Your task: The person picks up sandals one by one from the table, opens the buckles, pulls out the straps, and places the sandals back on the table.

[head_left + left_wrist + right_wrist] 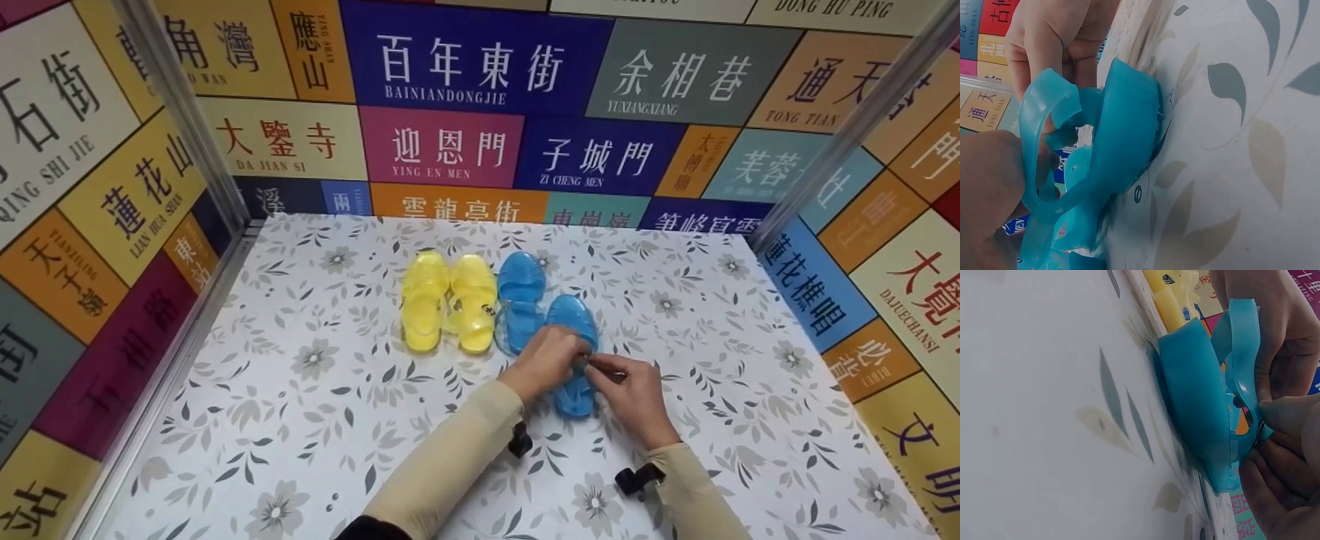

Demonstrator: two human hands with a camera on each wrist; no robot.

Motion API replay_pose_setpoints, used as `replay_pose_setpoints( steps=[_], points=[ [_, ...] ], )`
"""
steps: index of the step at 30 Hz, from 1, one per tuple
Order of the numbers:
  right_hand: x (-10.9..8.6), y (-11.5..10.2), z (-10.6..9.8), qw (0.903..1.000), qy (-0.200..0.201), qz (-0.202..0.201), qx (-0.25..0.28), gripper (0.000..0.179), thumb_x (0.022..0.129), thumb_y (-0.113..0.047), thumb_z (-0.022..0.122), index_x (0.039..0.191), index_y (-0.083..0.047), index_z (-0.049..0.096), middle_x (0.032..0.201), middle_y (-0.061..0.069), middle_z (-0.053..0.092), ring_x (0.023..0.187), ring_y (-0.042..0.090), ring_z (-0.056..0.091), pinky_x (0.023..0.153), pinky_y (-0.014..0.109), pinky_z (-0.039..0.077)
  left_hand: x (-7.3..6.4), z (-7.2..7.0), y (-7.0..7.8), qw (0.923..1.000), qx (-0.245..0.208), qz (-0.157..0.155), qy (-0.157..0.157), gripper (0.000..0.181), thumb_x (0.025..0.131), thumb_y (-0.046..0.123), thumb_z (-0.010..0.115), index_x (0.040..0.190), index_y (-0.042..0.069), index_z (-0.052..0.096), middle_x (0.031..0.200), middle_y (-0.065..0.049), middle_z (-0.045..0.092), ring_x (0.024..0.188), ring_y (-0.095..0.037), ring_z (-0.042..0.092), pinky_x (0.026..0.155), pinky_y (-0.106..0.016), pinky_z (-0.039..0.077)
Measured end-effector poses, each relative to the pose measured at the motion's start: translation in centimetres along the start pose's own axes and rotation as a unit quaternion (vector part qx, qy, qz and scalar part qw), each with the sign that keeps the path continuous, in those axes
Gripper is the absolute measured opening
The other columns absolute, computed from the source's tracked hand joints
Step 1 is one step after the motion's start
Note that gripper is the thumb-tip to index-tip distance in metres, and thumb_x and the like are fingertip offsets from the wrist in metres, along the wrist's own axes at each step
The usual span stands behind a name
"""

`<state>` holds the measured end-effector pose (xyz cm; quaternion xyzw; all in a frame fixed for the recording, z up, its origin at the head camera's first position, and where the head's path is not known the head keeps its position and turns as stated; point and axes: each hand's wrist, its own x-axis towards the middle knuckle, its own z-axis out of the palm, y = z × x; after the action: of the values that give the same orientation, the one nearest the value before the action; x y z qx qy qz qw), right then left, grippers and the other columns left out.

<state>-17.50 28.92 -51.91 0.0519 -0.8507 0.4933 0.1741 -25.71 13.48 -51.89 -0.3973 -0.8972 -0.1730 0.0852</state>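
Observation:
Both hands are at the ankle strap of the near blue sandal (pixel 574 319), whose heel (pixel 1129 124) faces the cameras in both wrist views. My left hand (pixel 544 361) holds the strap from the left, fingers bent over it. With thumb and fingers, my right hand (pixel 634 390) pinches the strap (pixel 1244 354) at a small metal buckle (pixel 1260 432) on the right side. The other blue sandal (pixel 521 277) lies just left, slightly farther back. The fingertips partly hide the strap end in the head view.
A pair of yellow sandals (pixel 424 300) lies left of the blue ones, toes pointing away. The tabletop (pixel 315 420) has a leaf-and-flower print. Walls with coloured place-name panels (pixel 480 67) stand behind and at both sides.

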Motion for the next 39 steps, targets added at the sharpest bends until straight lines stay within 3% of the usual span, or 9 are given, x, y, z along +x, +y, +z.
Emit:
replay_pose_setpoints(
  steps=[4, 12, 15, 18, 22, 28, 39],
  points=[
    [-0.1, 0.1, -0.1, 1.0000, 0.000, 0.005, 0.000, 0.015, 0.087, 0.007, 0.080, 0.102, 0.006, 0.080, 0.098, 0.020, 0.079, 0.089, 0.029, 0.077, 0.076, 0.015, 0.059, -0.2, 0.1, -0.3, 0.9992, -0.037, -0.010, -0.012, 0.036, 0.083, 0.002, 0.080, 0.114, 0.020, 0.081, 0.109, 0.004, 0.078, 0.102, -0.016, 0.071, 0.092, -0.026, 0.056],
    [-0.2, 1.1, -0.1, 0.9999, -0.001, 0.008, -0.006, 0.016, 0.089, 0.004, 0.080, 0.104, 0.004, 0.080, 0.100, 0.017, 0.079, 0.090, 0.028, 0.077, 0.076, 0.013, 0.057, -0.4, 0.6, -0.2, 0.9891, -0.134, -0.048, -0.037, 0.019, 0.102, 0.019, 0.070, 0.118, 0.019, 0.081, 0.115, 0.006, 0.078, 0.109, -0.013, 0.070, 0.097, -0.027, 0.054],
    [-0.2, 1.6, -0.2, 0.9999, -0.006, 0.008, -0.004, 0.016, 0.090, 0.002, 0.080, 0.106, 0.002, 0.081, 0.101, 0.016, 0.080, 0.091, 0.029, 0.077, 0.077, 0.014, 0.058, -0.5, 0.9, -0.2, 0.9763, -0.198, -0.082, -0.032, 0.019, 0.103, 0.022, 0.069, 0.117, 0.017, 0.081, 0.114, 0.006, 0.079, 0.108, -0.011, 0.071, 0.096, -0.025, 0.055],
    [-0.3, 1.3, -0.2, 1.0000, -0.007, 0.005, -0.001, 0.016, 0.090, 0.001, 0.080, 0.106, 0.002, 0.081, 0.101, 0.016, 0.080, 0.091, 0.030, 0.077, 0.077, 0.014, 0.057, -0.5, 1.1, -0.1, 0.9585, -0.261, -0.113, -0.016, 0.017, 0.101, 0.021, 0.072, 0.114, 0.015, 0.081, 0.109, 0.004, 0.079, 0.102, -0.009, 0.072, 0.091, -0.022, 0.055],
    [-0.4, 0.3, -0.3, 0.9999, -0.005, 0.013, 0.002, 0.016, 0.090, 0.003, 0.079, 0.106, 0.006, 0.080, 0.103, 0.019, 0.079, 0.091, 0.034, 0.077, 0.077, 0.014, 0.058, -0.6, 1.1, 0.1, 0.9404, -0.310, -0.140, 0.008, 0.014, 0.097, 0.017, 0.076, 0.110, 0.013, 0.082, 0.103, 0.004, 0.080, 0.096, -0.008, 0.072, 0.088, -0.021, 0.054],
    [-0.4, 0.3, -0.3, 0.9997, -0.010, 0.021, 0.009, 0.016, 0.090, 0.003, 0.079, 0.106, 0.005, 0.080, 0.105, 0.019, 0.079, 0.093, 0.033, 0.077, 0.078, 0.018, 0.059, -0.7, 1.4, 0.3, 0.9279, -0.331, -0.167, 0.036, 0.014, 0.094, 0.014, 0.079, 0.107, 0.015, 0.083, 0.101, 0.006, 0.081, 0.096, -0.008, 0.071, 0.089, -0.021, 0.054],
    [-0.2, -0.1, -0.1, 0.9998, 0.003, 0.016, 0.005, 0.015, 0.089, 0.005, 0.079, 0.105, 0.006, 0.080, 0.102, 0.018, 0.079, 0.091, 0.020, 0.076, 0.078, 0.016, 0.059, -0.9, 1.3, 0.3, 0.9145, -0.357, -0.183, 0.055, 0.012, 0.096, 0.009, 0.076, 0.105, 0.013, 0.083, 0.100, 0.004, 0.081, 0.092, -0.005, 0.070, 0.084, -0.021, 0.055]
  ],
)
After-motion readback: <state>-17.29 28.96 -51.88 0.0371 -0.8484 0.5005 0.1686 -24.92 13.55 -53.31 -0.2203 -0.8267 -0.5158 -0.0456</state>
